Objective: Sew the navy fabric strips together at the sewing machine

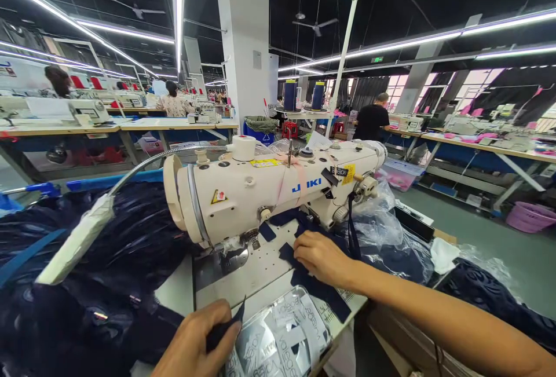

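A white JUKI sewing machine spans the middle of the view, its needle area above the metal bed. My left hand, low and near the front edge, pinches a dark navy fabric piece between thumb and fingers. On the right part of the bed, my right hand has its fingers curled down onto navy fabric strips; the fingertips are partly hidden. In front of the bed lies a clear tray of printed white labels, between my two hands.
Dark navy garments are heaped left of the machine, under a flexible lamp arm. Clear plastic bags and more navy fabric lie to the right. Thread cones stand behind. A person in black is at a farther table.
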### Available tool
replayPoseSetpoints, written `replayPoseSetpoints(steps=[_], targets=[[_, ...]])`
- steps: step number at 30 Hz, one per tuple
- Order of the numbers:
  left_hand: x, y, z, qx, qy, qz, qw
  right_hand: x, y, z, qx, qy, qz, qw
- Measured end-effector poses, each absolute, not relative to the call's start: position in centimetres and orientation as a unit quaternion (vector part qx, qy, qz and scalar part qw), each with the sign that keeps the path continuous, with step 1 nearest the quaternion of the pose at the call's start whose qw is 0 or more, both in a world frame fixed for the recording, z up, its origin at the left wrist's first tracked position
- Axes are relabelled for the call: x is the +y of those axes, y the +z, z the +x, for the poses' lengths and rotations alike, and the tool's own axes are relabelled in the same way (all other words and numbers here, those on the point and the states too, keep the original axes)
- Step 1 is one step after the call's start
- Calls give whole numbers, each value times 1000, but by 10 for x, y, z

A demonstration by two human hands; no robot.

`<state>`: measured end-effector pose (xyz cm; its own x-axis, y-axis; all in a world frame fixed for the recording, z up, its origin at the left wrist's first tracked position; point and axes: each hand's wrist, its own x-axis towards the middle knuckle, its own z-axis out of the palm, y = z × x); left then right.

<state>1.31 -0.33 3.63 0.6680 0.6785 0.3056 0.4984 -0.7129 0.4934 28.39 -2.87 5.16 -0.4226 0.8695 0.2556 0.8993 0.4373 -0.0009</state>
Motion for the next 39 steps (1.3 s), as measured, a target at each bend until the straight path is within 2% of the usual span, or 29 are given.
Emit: replayPoseSetpoints(steps=[4,7,9,12,18,22,24,26,28,31,36,39], targets=[[11,48,31,339,293,894,29,-13,44,298,-832,-81,-548,34],[24,45,40,307,238,918,-83,-6,36,296,-834,-96,-543,18],[30,36,40,300,195,927,-113,-3,34,292,-829,-120,-546,18],[31,23,33,318,180,926,-91,-1,33,288,-816,-150,-558,28],[17,23,17,283,235,928,-59,6,28,287,-840,-151,-520,34],[14,22,15,270,230,933,-57,15,30,287,-797,-151,-583,51],[14,18,15,271,223,935,-59,14,36,284,-765,-141,-622,88],[13,16,14,273,215,936,-61,7,40,277,-763,-85,-621,154],[12,16,13,276,202,938,-58,-4,41,269,-786,32,-579,213],[10,19,13,290,178,939,-42,-15,35,264,-802,162,-529,225],[6,22,14,307,149,939,-40,0,30,270,-762,69,-599,234],[5,20,15,311,133,940,-46,9,31,256,-812,7,-551,191]])
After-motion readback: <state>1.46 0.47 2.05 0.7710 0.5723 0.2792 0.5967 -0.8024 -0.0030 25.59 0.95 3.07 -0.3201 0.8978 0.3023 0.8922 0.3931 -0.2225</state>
